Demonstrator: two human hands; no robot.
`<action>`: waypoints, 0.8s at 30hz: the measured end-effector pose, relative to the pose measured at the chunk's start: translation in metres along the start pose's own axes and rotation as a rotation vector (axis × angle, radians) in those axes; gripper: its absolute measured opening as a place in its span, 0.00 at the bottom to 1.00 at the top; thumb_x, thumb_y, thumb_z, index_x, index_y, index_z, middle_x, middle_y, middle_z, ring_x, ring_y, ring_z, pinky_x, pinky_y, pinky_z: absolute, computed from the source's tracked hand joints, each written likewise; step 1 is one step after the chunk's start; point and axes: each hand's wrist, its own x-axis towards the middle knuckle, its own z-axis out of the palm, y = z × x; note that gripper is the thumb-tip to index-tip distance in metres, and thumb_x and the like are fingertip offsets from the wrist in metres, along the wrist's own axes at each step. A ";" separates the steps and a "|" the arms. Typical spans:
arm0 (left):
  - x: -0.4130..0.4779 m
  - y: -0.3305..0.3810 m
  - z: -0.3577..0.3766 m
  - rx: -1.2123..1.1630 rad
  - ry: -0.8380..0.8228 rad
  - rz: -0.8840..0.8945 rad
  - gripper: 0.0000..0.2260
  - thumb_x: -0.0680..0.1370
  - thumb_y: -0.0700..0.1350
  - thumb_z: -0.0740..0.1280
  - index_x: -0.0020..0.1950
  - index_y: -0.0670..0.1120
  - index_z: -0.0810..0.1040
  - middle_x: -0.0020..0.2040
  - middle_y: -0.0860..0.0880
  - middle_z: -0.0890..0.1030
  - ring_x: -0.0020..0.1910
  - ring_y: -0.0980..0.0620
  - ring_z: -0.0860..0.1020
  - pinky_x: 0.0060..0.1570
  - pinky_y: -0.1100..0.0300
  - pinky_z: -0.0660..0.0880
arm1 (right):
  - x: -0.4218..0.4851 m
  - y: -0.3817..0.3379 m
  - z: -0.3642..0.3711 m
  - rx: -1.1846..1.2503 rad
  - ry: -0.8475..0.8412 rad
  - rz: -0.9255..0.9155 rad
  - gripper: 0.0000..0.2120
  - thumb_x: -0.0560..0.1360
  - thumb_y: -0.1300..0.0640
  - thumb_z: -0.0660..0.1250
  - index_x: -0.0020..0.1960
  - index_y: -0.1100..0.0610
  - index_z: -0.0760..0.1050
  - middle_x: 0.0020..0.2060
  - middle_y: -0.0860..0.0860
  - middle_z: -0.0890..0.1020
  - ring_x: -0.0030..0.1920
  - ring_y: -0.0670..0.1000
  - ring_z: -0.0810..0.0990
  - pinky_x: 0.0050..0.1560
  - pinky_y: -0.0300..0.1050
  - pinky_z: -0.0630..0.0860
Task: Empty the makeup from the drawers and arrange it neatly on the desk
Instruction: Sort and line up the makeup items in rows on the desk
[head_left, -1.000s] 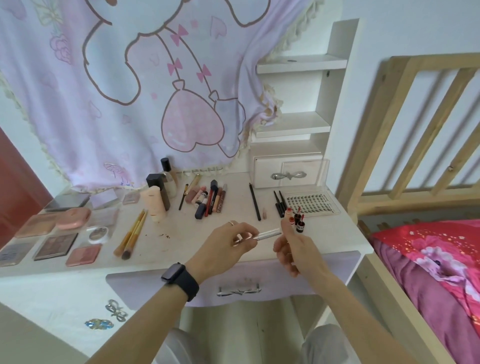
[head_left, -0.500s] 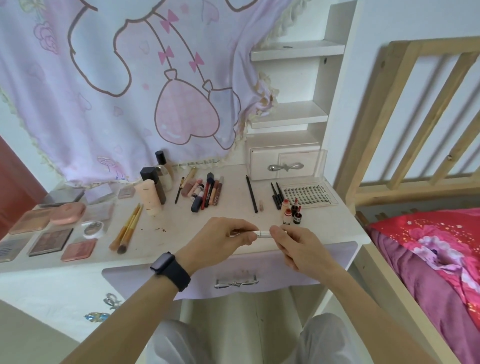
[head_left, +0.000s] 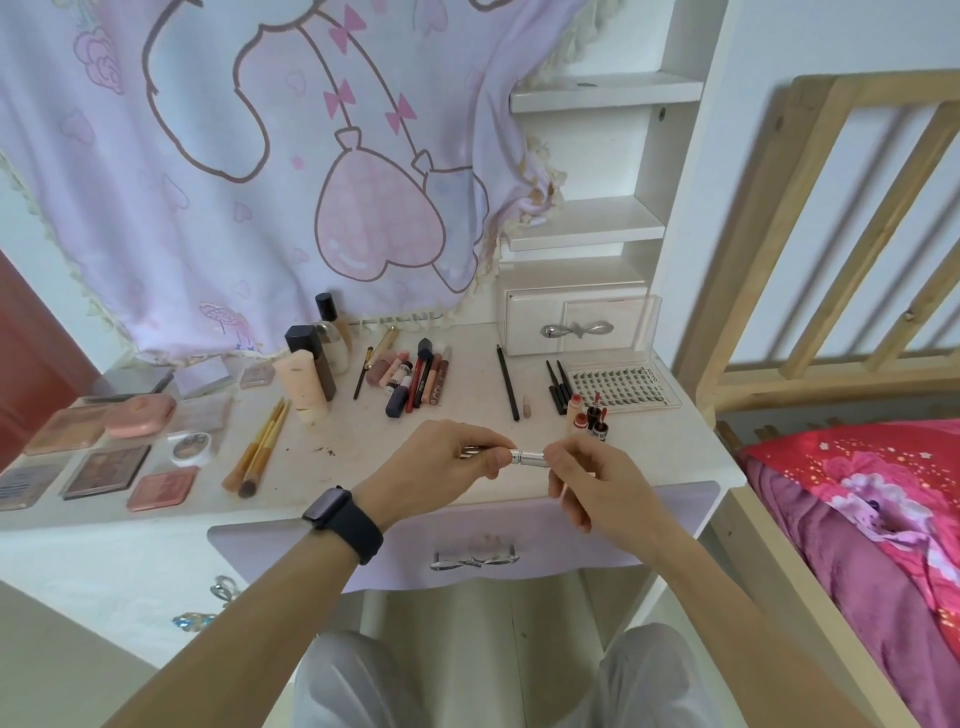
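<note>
1. Since a second ago your right hand (head_left: 597, 483) has closed in on the slim silver metal tube (head_left: 527, 457). Both hands now grip it: your left hand (head_left: 447, 462) curls its fingers round one end, and your right pinches the other.
2. You hold the tube level in the air, in front and to the left of the clear plastic lash tray (head_left: 621, 387), over the front edge of the white desk (head_left: 363, 467). It touches nothing else.
3. You seem to be closing or checking this tube before setting it down. The lavender drawer with a silver bow handle (head_left: 519, 525), below and left of the tray, looks pushed in, so the emptying is probably nearly done.
4. Next, let one hand go and lay the tube flat, in line with its neighbours, in the bare strip left of the tray.
5. Watch the small red bottles (head_left: 592, 418) standing upright just off the tray's front left corner; they look easy to knock.
6. Thin black pencils (head_left: 558, 387) lie against the tray's left side, and a long black pencil (head_left: 507, 382) lies a little further left.
7. Further left are a row of lipsticks and glosses (head_left: 410, 376), then wooden-handled brushes (head_left: 260, 441), then flat palettes (head_left: 106, 470).
</note>
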 end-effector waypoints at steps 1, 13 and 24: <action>0.001 0.000 0.000 0.003 0.002 -0.001 0.08 0.82 0.51 0.66 0.56 0.55 0.84 0.39 0.58 0.83 0.30 0.59 0.70 0.33 0.67 0.67 | 0.000 0.000 0.000 0.045 -0.008 -0.012 0.03 0.81 0.56 0.66 0.53 0.55 0.78 0.40 0.54 0.81 0.28 0.51 0.76 0.29 0.45 0.74; 0.009 -0.001 -0.001 0.006 0.030 -0.028 0.09 0.82 0.52 0.65 0.56 0.55 0.84 0.39 0.59 0.83 0.32 0.58 0.73 0.35 0.64 0.70 | 0.010 -0.005 -0.004 0.152 0.036 0.026 0.08 0.77 0.60 0.72 0.53 0.50 0.80 0.49 0.52 0.81 0.39 0.50 0.83 0.42 0.44 0.82; 0.016 0.010 -0.002 -0.019 0.044 -0.006 0.09 0.82 0.52 0.66 0.58 0.54 0.84 0.41 0.59 0.84 0.36 0.59 0.77 0.38 0.64 0.72 | 0.012 -0.013 -0.017 0.144 0.068 -0.011 0.11 0.76 0.64 0.71 0.54 0.50 0.81 0.49 0.49 0.83 0.43 0.49 0.83 0.47 0.46 0.83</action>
